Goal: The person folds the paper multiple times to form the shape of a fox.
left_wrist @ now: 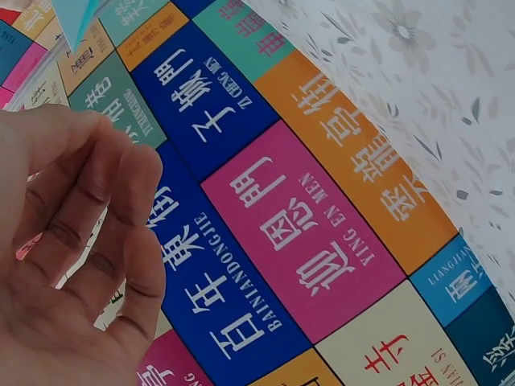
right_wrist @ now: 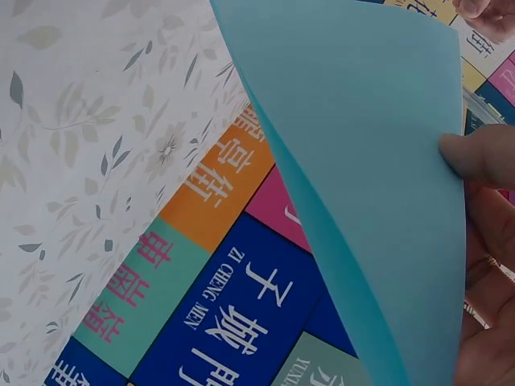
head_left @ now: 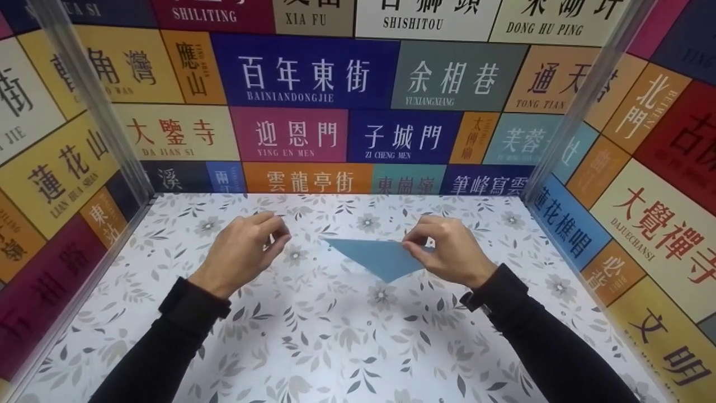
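A blue sheet of paper (head_left: 375,254), folded over into a triangle, hangs above the patterned table. My right hand (head_left: 450,246) pinches it by its upper edge, between thumb and fingers. In the right wrist view the folded paper (right_wrist: 362,137) shows two layers standing slightly apart along one side, with the thumb pressed on its face. To the left, apart from the paper, my left hand (head_left: 240,246) holds nothing. The left wrist view shows that hand's fingers (left_wrist: 133,193) loosely bent, and a corner of the paper at the top left.
The table (head_left: 313,347) has a white covering printed with grey leaves and flowers. Panels of coloured Chinese place-name signs (head_left: 305,73) rise at the back and both sides. Clear corner strips (head_left: 106,112) join the panels.
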A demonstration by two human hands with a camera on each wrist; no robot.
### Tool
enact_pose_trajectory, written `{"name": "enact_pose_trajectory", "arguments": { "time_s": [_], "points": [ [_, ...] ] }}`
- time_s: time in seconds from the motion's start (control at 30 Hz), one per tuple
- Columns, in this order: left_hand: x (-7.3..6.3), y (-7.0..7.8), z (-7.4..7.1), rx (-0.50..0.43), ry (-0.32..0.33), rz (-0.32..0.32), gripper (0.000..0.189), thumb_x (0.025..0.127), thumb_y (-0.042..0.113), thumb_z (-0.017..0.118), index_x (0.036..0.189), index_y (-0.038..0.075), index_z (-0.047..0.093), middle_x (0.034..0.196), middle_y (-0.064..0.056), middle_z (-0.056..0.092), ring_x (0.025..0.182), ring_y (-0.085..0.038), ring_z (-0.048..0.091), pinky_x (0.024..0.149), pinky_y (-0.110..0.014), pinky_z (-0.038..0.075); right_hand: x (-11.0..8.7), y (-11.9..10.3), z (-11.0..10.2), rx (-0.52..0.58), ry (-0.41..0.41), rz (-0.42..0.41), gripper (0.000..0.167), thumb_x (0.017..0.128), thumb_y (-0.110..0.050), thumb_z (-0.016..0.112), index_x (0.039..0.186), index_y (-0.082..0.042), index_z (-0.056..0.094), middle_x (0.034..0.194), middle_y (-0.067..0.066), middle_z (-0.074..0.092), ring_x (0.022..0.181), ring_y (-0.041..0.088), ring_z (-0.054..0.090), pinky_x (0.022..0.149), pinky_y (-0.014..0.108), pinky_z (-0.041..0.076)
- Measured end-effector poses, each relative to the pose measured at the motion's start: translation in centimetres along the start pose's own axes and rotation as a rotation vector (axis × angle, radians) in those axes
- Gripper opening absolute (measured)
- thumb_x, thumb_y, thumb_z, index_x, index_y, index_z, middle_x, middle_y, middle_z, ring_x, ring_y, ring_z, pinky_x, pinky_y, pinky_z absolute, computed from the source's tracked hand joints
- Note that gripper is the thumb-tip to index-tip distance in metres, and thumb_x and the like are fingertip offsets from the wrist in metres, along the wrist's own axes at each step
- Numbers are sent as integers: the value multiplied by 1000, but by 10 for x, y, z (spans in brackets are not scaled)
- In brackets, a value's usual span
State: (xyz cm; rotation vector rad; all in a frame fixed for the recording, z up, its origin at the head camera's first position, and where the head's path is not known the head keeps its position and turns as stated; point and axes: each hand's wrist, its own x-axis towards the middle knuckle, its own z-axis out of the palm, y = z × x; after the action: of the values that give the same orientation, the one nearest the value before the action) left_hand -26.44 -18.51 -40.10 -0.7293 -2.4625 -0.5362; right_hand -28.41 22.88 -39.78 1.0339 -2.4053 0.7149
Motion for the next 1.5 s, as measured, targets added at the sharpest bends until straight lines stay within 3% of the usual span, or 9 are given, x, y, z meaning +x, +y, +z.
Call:
{"name": "enact_pose_trajectory", "arguments": {
  "time_s": [0.2, 0.53, 0.8, 0.93, 1.17, 1.5],
  "points": [
    [-1, -1, 1, -5, 11, -13, 7, 104, 13, 89, 105, 10, 82, 101, -7, 83, 82, -24, 77, 75, -41, 65, 0, -1, 1, 3, -7, 10, 10, 98, -4, 91, 100, -13, 89, 93, 4, 81, 86, 15, 79, 81, 37, 70],
    [2, 17, 7, -30, 27, 32, 7, 105, 17, 88, 109, 14, 84, 104, -5, 82, 89, -24, 77, 79, -39, 65, 3, -12, 8, 2, -28, -4, 5, 102, -10, 89, 98, -11, 89, 91, 3, 81, 84, 14, 79, 78, 35, 69],
    [4, 34, 19, -35, 2, 68, 17, 106, 29, 89, 117, 17, 85, 107, -3, 82, 94, -24, 78, 85, -42, 66, 3, -17, 16, 46, -38, -32, 4, 102, -9, 89, 98, -10, 88, 90, 3, 82, 82, 14, 79, 77, 36, 69],
    [2, 38, 25, -52, -21, 70, 17, 107, 29, 89, 118, 18, 85, 105, -2, 84, 93, -24, 78, 85, -43, 66, 1, -19, 20, 65, -60, -24, 4, 103, -11, 88, 99, -12, 88, 91, 1, 82, 83, 14, 79, 77, 33, 68],
    [-3, 47, 36, -81, -44, 80, 18, 106, 30, 89, 119, 19, 85, 104, 0, 85, 94, -22, 80, 88, -45, 66, -2, -20, 28, 103, -99, 4, 6, 101, -9, 90, 101, -15, 89, 93, 2, 84, 83, 14, 78, 77, 43, 71],
    [-3, 56, 44, -124, -102, 102, 14, 106, 27, 89, 118, 20, 85, 106, 2, 88, 94, -18, 83, 83, -39, 61, -5, -21, 34, 158, -141, 37, 4, 102, -11, 89, 103, -15, 89, 95, 3, 87, 83, 16, 80, 77, 41, 71]
  ]
}}
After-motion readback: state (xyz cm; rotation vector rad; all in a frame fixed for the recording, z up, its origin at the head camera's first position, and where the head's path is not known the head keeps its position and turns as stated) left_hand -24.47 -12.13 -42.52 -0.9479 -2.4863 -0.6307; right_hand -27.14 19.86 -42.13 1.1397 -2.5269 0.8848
